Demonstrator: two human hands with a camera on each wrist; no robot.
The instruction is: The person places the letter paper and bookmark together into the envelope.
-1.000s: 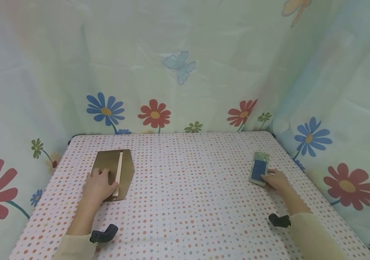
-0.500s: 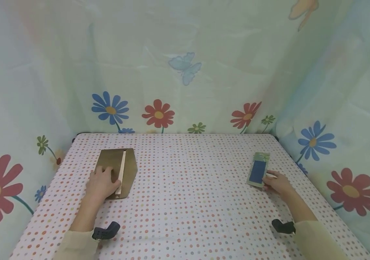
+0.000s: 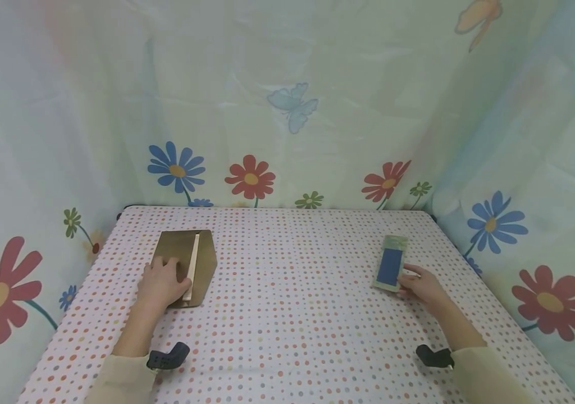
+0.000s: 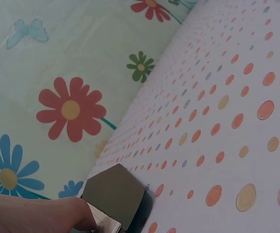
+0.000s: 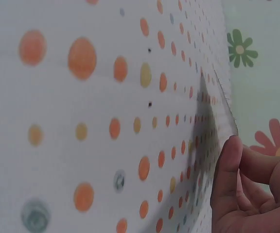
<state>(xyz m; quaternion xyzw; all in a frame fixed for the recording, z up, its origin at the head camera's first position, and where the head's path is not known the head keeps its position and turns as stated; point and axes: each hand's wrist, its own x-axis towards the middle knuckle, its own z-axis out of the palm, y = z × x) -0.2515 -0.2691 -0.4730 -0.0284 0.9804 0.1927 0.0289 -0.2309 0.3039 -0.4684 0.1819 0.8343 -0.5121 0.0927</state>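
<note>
At the left of the table lies a brown envelope-like piece (image 3: pixel 205 272) with an angled flap. A pale strip (image 3: pixel 194 258), layered like paper edges in the left wrist view, runs along the flap's base. My left hand (image 3: pixel 160 283) holds this piece, fingers curled over its body and thumb at the strip. On the right, my right hand (image 3: pixel 423 289) pinches the lower right edge of a thin green card (image 3: pixel 390 266) with a blue panel. In the right wrist view the card's edge (image 5: pixel 226 99) is seen nearly side-on above its shadow, with fingertips (image 5: pixel 231 150) on it.
A white cloth with coloured dots covers the table (image 3: pixel 287 314). Flower-printed curtains (image 3: pixel 287 112) stand along its back and both sides. Each wrist wears a black camera mount, such as the left one (image 3: pixel 168 357).
My right hand has shifted left with the card, which is tilted more than before. The left hand keeps its hold on the brown piece. The head view has turned slightly.
</note>
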